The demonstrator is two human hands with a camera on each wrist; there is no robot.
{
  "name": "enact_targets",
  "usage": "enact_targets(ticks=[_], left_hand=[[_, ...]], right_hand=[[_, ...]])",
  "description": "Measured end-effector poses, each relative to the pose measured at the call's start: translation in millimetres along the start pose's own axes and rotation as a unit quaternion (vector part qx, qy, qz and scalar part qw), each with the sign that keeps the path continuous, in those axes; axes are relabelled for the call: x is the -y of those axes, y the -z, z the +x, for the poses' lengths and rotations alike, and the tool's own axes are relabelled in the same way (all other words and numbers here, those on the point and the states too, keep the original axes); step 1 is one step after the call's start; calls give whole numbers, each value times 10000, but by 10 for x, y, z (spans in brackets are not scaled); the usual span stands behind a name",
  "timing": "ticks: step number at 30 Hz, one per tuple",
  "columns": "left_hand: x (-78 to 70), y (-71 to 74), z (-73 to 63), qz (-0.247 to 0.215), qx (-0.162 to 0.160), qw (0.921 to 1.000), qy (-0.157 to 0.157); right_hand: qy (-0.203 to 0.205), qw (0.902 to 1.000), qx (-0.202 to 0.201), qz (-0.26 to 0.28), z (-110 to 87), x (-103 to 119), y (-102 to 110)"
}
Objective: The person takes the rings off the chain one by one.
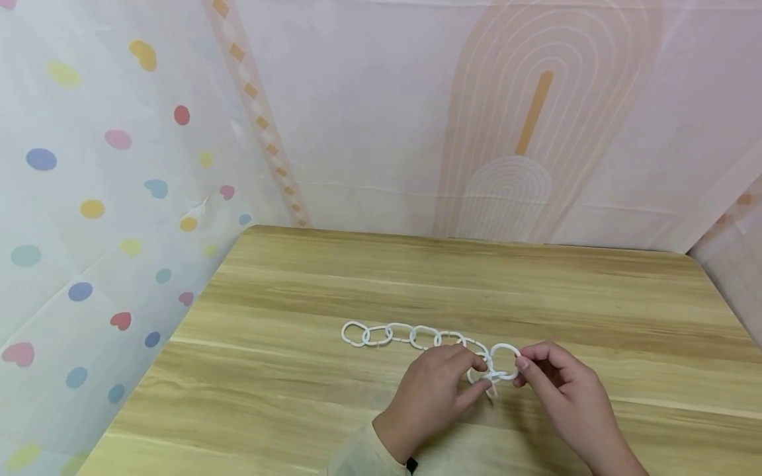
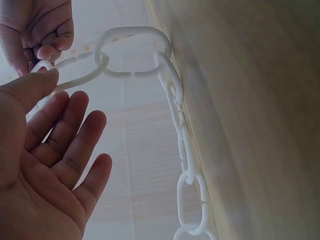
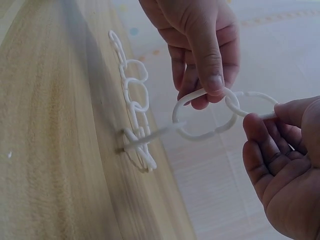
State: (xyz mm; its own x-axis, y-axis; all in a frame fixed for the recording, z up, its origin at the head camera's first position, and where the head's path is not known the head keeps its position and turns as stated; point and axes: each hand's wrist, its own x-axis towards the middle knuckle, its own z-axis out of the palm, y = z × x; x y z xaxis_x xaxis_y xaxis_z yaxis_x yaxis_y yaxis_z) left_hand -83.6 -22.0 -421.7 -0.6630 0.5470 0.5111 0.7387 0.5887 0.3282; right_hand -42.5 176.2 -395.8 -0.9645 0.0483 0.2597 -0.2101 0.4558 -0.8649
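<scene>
White link chain [image 1: 413, 335] is lying partly along the wooden table [image 1: 286, 284], its other end being held up between two hands. Left hand [image 1: 432, 383] is pinching the adjoining link [image 3: 200, 137] with thumb and fingers; right hand [image 1: 568, 396] is gripping the end link [image 1: 505, 346] at its outer side. Risk: the adjoining link is showing a narrow split, so a hard or twisting pull might be spreading it, letting its neighbour slip out. Links bunching near the left hand might also be snagging, dragging the row askew.
</scene>
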Motion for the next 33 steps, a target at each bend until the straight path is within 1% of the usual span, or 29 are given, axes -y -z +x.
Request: enact_targets(ticks=[5,10,12,14,19,21,25,28,33], left_hand=[[-13,13,37,-76,15,10000,-2],[-26,42,51,-140,157,9997,158],[-27,46,61,-252,192,9993,193],[-24,52,82,-394,193,9988,236],[-3,91,146,-755,95,9961,445],[2,105,162,-884,53,9949,479],[6,135,193,-1084,-136,9934,359],[7,158,218,-1131,-288,9928,280],[0,181,244,-1258,-314,9911,287]], right_hand=[[49,10000,-25,-4,36,-7,10],[-139,9999,60,25,29,-14,12],[-203,9998,76,31,20,-13,16],[-168,9998,67,57,23,-12,23],[160,9998,61,135,66,-5,21],[221,9996,86,170,74,-2,20],[248,9993,121,243,85,6,20],[284,9991,119,303,100,12,20],[285,9990,21,335,129,12,19]])
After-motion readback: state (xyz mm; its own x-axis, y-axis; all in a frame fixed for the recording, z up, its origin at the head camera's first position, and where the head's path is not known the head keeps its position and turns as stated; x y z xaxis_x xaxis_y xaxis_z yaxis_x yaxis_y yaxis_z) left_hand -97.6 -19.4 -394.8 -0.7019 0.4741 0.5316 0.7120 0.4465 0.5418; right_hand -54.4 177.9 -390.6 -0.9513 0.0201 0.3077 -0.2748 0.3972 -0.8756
